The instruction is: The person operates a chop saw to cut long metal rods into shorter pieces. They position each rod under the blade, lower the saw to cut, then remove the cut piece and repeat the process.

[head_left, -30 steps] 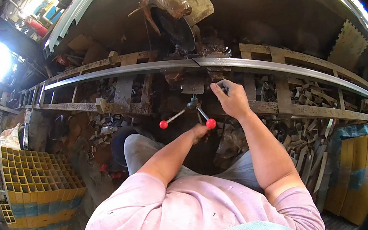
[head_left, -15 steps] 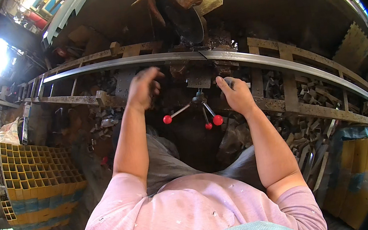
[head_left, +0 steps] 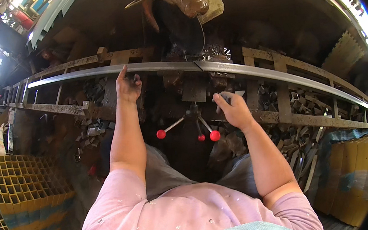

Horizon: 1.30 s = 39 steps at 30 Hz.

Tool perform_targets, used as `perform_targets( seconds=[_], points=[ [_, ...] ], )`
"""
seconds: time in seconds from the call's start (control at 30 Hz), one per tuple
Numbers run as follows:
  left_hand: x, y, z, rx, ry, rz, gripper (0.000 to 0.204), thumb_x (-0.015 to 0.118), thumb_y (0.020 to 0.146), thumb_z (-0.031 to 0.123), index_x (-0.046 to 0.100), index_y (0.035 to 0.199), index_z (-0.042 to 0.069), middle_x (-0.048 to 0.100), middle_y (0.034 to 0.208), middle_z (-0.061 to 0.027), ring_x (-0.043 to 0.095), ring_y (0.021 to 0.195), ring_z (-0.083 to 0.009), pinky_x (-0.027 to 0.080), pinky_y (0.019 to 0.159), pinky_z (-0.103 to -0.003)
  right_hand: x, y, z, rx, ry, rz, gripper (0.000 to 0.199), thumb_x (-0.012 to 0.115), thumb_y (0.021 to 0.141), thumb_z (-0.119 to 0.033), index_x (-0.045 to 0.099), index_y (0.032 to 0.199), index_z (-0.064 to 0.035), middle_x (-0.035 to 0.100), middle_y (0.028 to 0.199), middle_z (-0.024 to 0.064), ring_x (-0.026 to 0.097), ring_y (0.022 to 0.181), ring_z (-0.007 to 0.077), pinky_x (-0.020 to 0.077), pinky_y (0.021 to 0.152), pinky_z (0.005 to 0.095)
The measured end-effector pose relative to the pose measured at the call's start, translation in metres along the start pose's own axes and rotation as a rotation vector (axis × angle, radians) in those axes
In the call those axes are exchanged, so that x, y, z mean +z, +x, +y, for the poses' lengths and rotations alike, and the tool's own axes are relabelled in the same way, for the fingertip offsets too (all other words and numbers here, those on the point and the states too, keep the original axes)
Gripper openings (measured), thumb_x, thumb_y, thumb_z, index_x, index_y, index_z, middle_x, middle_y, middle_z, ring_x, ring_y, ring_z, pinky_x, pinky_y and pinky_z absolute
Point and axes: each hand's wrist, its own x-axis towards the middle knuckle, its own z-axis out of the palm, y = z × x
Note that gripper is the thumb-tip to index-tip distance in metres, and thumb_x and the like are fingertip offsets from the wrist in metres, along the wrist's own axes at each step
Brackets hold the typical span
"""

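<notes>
The long steel bar [head_left: 159,66] lies across the saw bench, judged heavy, rigid and sharp-edged, best gripped on its flat flanks; the left hand [head_left: 127,86] touches it, fingers spread, while the right hand [head_left: 234,109] hovers loosely curled, holding nothing.

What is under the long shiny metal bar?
Under the long metal bar sits a rusty frame, with piles of cut metal scraps below. The left hand rests on the bar, hiding what is beneath there.
</notes>
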Motion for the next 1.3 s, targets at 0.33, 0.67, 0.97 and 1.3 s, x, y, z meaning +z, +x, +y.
perform_targets(
  seconds=[0.33,0.67,0.97,1.3],
  points=[
    [0.034,-0.034,0.005,0.163,-0.023,-0.033,0.03,0.078,0.097,0.042,0.066,0.108,0.018,0.058,0.081,0.001,0.044,0.057,-0.0123,0.033,0.049,-0.027,0.005,0.006,-0.005,0.006,-0.027,0.004,0.05,0.066,0.107,-0.047,0.072,0.105,0.003,0.066,0.075,0.0139,0.056,0.072,0.0183,0.0507,0.072,0.0384],
    [0.004,-0.066,0.031,0.236,0.039,0.0,0.025,0.081,0.093,0.032,0.065,0.101,0.015,0.062,0.078,-0.0002,0.053,0.058,-0.0137,0.042,0.053,-0.028,0.003,-0.003,-0.007,-0.085,0.057,0.076,0.052,0.066,0.106,-0.049,0.074,0.117,0.0008,0.077,0.1,0.016,0.071,0.098,0.0248,0.0539,0.091,0.0387],
    [-0.028,-0.114,0.056,0.197,-0.038,-0.288,0.02,0.072,0.099,0.03,0.068,0.105,0.012,0.074,0.1,-0.0031,0.074,0.09,-0.0233,0.062,0.077,-0.042,0.006,-0.044,-0.077,-0.453,-0.074,0.102,0.083,0.081,0.092,-0.054,0.057,0.147,0.0021,0.067,0.135,0.0226,0.064,0.128,0.0361,0.0477,0.113,0.0431],
    [-0.038,-0.154,0.071,0.144,-0.238,-0.431,0.019,0.072,0.1,0.025,0.069,0.1,0.005,0.075,0.095,-0.0095,0.074,0.094,-0.0278,0.063,0.087,-0.048,0.058,-0.076,-0.165,-0.465,-0.376,0.081,0.05,0.09,0.081,-0.046,0.079,0.107,-0.0047,0.078,0.102,0.0199,0.076,0.098,0.0379,0.0587,0.088,0.0459]
  ],
)
